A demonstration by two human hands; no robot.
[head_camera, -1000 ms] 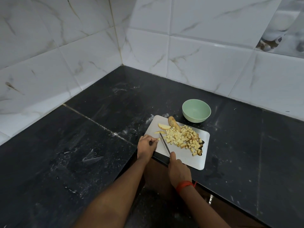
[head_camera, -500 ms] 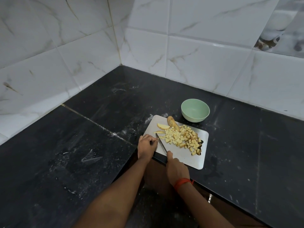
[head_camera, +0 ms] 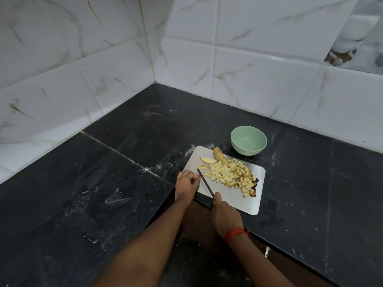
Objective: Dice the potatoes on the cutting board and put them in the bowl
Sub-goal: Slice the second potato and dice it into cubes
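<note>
A white cutting board (head_camera: 232, 198) lies at the counter's front edge. On it sits a heap of diced potato (head_camera: 232, 176), with potato wedges (head_camera: 207, 160) and an uncut piece with skin (head_camera: 218, 154) at its far left. My right hand (head_camera: 224, 217) grips the handle of a dark knife (head_camera: 204, 184), whose blade lies on the board pointing away, just left of the dice. My left hand (head_camera: 186, 186) sits at the board's left edge with fingers curled beside the blade; what it holds is hidden. A pale green bowl (head_camera: 248, 142) stands empty behind the board.
The black stone counter (head_camera: 116, 191) runs into a corner of white marble tiled walls (head_camera: 248, 65). White dust marks streak the counter left of the board. The counter's front edge drops away just below my hands.
The knife blade has shifted slightly left, nearer my left hand's fingers. Both hands stay at the board's near left corner; the potato heap looks the same.
</note>
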